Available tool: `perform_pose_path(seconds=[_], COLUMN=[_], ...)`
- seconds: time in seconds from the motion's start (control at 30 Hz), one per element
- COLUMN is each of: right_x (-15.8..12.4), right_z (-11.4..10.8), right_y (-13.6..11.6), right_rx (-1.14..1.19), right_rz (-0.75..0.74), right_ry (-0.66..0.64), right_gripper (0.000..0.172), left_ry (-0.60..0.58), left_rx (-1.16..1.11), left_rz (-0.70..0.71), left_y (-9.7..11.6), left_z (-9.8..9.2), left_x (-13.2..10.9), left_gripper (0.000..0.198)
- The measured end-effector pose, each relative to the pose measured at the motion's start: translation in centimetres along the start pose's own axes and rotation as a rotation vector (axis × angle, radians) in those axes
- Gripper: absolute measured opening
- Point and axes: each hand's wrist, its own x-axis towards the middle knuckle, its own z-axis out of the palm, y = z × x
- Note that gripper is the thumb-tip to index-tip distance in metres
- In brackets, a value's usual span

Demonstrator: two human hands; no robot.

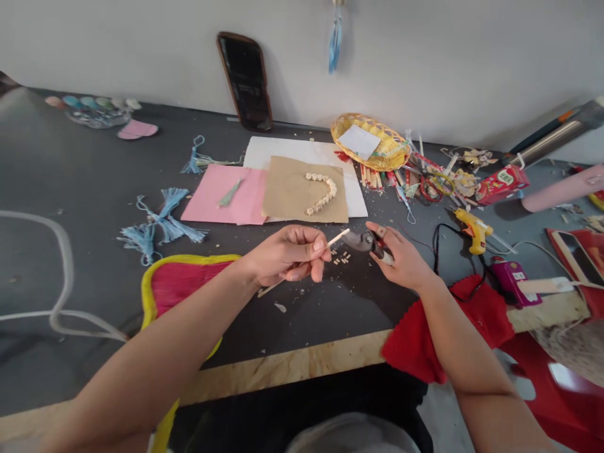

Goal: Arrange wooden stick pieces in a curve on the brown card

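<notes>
A thin pale stick (338, 237) is pinched between the thumb and fingers of my left hand (295, 253), its tip pointing up and right. My right hand (399, 255) is wrapped round the handles of a small pair of cutters (362, 241), whose blades are beside the stick's tip. Whether blades and stick touch is unclear. Several short cut pieces (342, 258) lie on the dark table just below the tip. Behind my hands, a curved chain of small pale pieces (333, 189) rests on a brown sheet (283, 189).
Blue tassels (165, 217) and pink paper (202, 195) are at left. A yellow basket (346, 121) stands at the back near bundled sticks. At right are a yellow glue gun (474, 229) with its cable, a purple box (514, 282) and red cloth (413, 340).
</notes>
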Motion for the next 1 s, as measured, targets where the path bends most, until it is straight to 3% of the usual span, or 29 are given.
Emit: perform_pose_path(seconds=[0.1,0.23,0.37,0.6,1.0], right_x=[0.0,0.1,0.1,-0.2,-0.4], right_z=[-0.5,-0.6,-0.5,-0.5,-0.4], right_y=[0.8,2.3,3.5,3.6,3.2], right_rx=[-0.029,-0.150,-0.284,-0.408,-0.443], right_rz=[0.056,0.352,0.542,0.512,0.500], right_ry=[0.054,0.151,0.136,0.116,0.059], right_gripper=[0.060,0.068,0.073,0.056,0.058], left_ry=[0.022,0.092,0.115,0.155,0.177], left_rx=[0.015,0.095,0.166,0.237,0.233], left_rz=[0.011,0.016,-0.006,-0.018,0.012], left_y=[0.2,0.2,0.0,-0.2,-0.4], left_z=[-0.1,-0.2,-0.2,0.0,-0.3], left_x=[-0.1,0.1,0.3,0.5,0.7], left_gripper=[0.031,0.033,0.033,0.033,0.030])
